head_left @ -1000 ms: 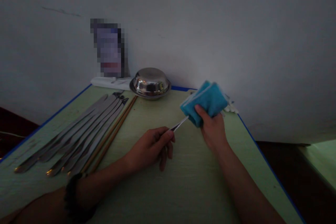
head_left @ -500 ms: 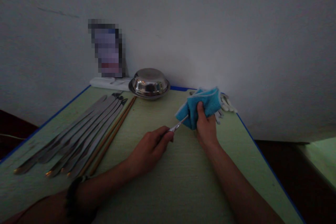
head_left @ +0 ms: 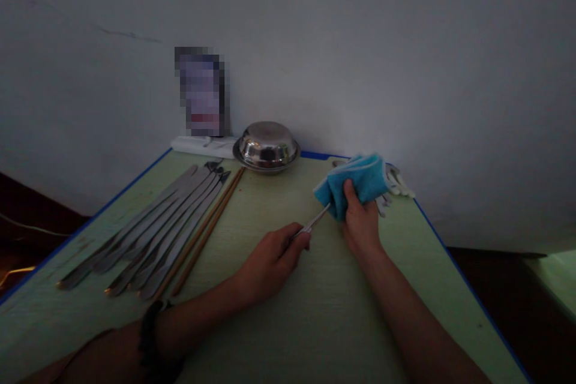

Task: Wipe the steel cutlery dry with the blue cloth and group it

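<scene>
1. Grip of the left hand: closed, fingers curled around a slim metal utensil.
2. Right hand: closed on a folded blue cloth, thumb pressed on its near face.
3. Utensil position: above the table, between the hands; its far end meets the cloth, and its tip is hidden.
4. Change from one second earlier: the lower left fingers, then hanging loose, are now tucked in; the cloth sits lower against the wall and exposes more of the white items.
5. Surroundings: metal cutlery and wooden chopsticks lie left; an upturned metal bowl sits at the back.
</scene>
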Tool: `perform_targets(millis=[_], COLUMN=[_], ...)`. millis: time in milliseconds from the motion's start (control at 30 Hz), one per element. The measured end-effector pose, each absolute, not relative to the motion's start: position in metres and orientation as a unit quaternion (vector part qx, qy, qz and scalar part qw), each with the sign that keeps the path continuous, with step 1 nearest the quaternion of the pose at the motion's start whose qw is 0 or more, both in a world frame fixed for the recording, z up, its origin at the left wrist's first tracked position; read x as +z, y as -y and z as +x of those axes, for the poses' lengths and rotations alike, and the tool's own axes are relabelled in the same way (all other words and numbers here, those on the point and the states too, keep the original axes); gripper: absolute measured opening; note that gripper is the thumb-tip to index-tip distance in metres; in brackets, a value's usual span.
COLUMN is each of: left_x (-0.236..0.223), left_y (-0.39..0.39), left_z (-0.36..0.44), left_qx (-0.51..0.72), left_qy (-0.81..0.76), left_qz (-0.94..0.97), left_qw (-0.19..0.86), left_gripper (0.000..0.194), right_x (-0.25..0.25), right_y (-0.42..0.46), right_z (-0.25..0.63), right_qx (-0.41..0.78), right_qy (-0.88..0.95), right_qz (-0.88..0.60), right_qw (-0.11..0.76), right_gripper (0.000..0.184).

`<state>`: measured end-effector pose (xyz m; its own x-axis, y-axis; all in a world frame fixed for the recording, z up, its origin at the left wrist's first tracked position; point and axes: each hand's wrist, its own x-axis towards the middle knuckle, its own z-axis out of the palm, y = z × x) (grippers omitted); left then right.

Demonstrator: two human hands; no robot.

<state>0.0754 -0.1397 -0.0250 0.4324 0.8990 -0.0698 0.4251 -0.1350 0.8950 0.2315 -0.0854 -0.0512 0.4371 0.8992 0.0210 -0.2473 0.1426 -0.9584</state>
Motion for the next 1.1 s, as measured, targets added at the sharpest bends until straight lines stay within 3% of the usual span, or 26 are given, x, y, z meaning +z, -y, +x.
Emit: perform_targets(millis=[233, 400, 600, 800, 1000, 1100], left_x=[-0.030, -0.029, -0.028, -0.026, -0.027, -0.025], left_y=[0.136, 0.139, 0.135, 0.137, 0.138, 0.137], left_z=[0.076, 0.076, 0.073, 0.073, 0.072, 0.072], left_qx=[0.279, 0.256, 0.284, 0.250, 0.254, 0.250], left_qy=[-0.467, -0.459, -0.461, -0.454, -0.448, -0.447], left_qz=[0.709, 0.713, 0.715, 0.750, 0.746, 0.759], left_qw=[0.449, 0.465, 0.443, 0.412, 0.423, 0.403], left_gripper=[0.027, 0.028, 0.026, 0.027, 0.025, 0.026], right_x=[-0.053, -0.050, -0.046, -0.043, -0.044, -0.041], right_y=[0.101, 0.093, 0.107, 0.099, 0.109, 0.103], right_z=[0.204, 0.216, 0.202, 0.209, 0.198, 0.202], right_qx=[0.418, 0.392, 0.408, 0.455, 0.511, 0.494], right_qy=[0.330, 0.297, 0.382, 0.252, 0.252, 0.242], right_qz=[-0.555, -0.546, -0.587, -0.534, -0.534, -0.519], right_qw=[0.639, 0.678, 0.586, 0.667, 0.625, 0.654], right_gripper=[0.037, 0.038, 0.036, 0.036, 0.036, 0.036])
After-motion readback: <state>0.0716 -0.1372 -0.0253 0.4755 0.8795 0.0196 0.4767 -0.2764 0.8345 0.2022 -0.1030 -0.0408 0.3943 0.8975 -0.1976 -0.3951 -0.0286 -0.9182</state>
